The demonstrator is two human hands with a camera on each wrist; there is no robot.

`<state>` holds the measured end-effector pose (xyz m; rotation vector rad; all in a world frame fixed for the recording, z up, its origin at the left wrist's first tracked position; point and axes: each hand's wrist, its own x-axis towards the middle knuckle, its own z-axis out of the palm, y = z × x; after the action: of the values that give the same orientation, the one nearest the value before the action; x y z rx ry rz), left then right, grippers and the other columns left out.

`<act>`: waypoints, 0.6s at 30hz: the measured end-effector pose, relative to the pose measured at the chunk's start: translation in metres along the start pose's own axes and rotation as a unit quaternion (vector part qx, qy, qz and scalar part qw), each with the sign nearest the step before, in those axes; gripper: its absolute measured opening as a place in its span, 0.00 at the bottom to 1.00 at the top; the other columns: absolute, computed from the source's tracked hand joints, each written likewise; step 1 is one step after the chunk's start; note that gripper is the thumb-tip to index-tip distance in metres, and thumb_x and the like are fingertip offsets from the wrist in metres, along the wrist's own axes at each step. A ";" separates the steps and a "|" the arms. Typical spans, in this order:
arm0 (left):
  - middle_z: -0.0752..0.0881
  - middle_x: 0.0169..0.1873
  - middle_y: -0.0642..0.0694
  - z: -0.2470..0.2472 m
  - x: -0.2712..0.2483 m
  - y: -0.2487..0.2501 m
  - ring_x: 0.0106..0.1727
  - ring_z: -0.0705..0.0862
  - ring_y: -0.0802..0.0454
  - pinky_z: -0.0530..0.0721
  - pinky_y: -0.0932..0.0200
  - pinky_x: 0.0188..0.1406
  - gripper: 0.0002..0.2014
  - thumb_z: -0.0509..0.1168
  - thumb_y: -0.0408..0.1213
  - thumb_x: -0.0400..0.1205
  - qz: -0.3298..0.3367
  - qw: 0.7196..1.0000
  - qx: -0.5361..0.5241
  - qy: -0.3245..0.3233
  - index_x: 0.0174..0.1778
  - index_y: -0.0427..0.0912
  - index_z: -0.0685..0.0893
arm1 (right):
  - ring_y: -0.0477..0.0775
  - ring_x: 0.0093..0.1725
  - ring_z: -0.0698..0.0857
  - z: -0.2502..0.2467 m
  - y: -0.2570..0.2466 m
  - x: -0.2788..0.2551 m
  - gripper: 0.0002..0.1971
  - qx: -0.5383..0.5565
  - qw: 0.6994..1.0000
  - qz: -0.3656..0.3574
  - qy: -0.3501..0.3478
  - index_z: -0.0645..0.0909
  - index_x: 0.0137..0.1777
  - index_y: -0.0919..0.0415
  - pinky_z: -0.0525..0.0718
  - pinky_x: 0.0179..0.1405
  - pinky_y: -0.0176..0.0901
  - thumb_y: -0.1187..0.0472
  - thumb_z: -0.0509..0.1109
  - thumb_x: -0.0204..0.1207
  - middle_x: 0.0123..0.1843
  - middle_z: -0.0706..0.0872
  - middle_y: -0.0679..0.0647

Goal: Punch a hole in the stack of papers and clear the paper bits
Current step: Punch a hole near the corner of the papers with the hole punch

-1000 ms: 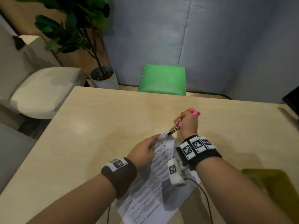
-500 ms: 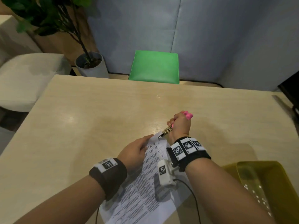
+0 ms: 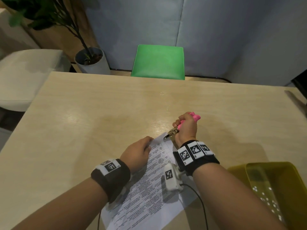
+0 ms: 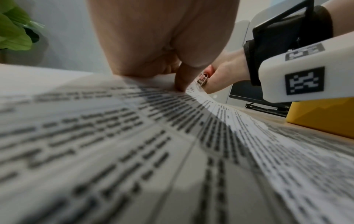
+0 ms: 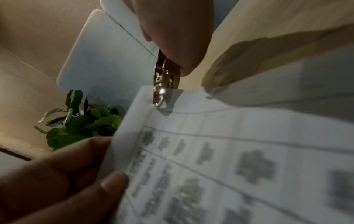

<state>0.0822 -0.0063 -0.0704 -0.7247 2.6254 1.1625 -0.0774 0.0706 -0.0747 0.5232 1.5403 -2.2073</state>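
Observation:
A stack of printed papers [image 3: 149, 193] lies on the wooden table [image 3: 93, 113] in front of me. My right hand [image 3: 186, 127] grips a hole punch with pink handles [image 3: 195, 117], its metal head [image 3: 171, 132] over the far corner of the papers [image 5: 210, 136]; the metal head [image 5: 161, 84] straddles the paper's edge. My left hand [image 3: 137, 153] holds the papers near that corner, thumb [image 4: 182, 78] on top and fingers [image 5: 57, 174] at the left edge. The papers [image 4: 134, 144] lift slightly at that end.
A yellow tray [image 3: 272, 193] with several white paper dots in it stands at the near right. Beyond the table are a green chair [image 3: 158, 62], a potted plant [image 3: 90, 60] and a white seat [image 3: 25, 75]. A dark object [image 3: 295, 100] lies at the table's right edge.
The head view has tilted down and to the right, bringing the yellow tray into sight. Both hands keep their hold on the papers and the punch.

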 end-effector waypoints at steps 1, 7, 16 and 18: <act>0.82 0.37 0.54 -0.001 0.000 0.000 0.34 0.75 0.57 0.69 0.60 0.33 0.09 0.54 0.38 0.87 0.003 1.000 -0.004 0.014 0.61 0.48 0.75 | 0.48 0.23 0.68 -0.002 -0.002 -0.002 0.13 -0.002 1.000 -0.003 -0.013 0.66 0.40 0.58 0.68 0.23 0.41 0.78 0.54 0.69 0.32 0.69 0.54; 0.73 0.25 0.56 -0.017 0.000 0.002 0.25 0.70 0.61 0.64 0.60 0.25 0.04 0.55 0.36 0.87 -0.001 0.994 -0.066 0.089 0.52 0.48 0.74 | 0.48 0.24 0.69 -0.015 -0.014 -0.004 0.13 -0.011 0.999 -0.013 -0.036 0.69 0.43 0.58 0.68 0.25 0.42 0.78 0.56 0.69 0.34 0.71 0.54; 0.74 0.25 0.55 -0.029 -0.005 -0.003 0.24 0.71 0.61 0.64 0.60 0.25 0.05 0.56 0.34 0.86 0.014 0.992 -0.078 0.098 0.54 0.46 0.74 | 0.48 0.25 0.67 -0.023 -0.027 -0.007 0.14 0.006 0.999 -0.005 -0.044 0.68 0.42 0.58 0.67 0.24 0.41 0.79 0.53 0.70 0.31 0.69 0.52; 0.74 0.24 0.55 -0.028 -0.005 -0.002 0.22 0.73 0.63 0.64 0.63 0.24 0.05 0.56 0.34 0.87 0.012 0.992 -0.079 0.094 0.55 0.45 0.75 | 0.48 0.24 0.67 -0.024 -0.027 -0.008 0.14 0.007 0.999 -0.005 -0.045 0.68 0.42 0.58 0.67 0.24 0.41 0.79 0.53 0.70 0.31 0.69 0.52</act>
<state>0.0890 -0.0264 -0.0509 -0.8742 2.7232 1.3855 -0.0828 0.1027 -0.0567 0.4150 1.4860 -2.2180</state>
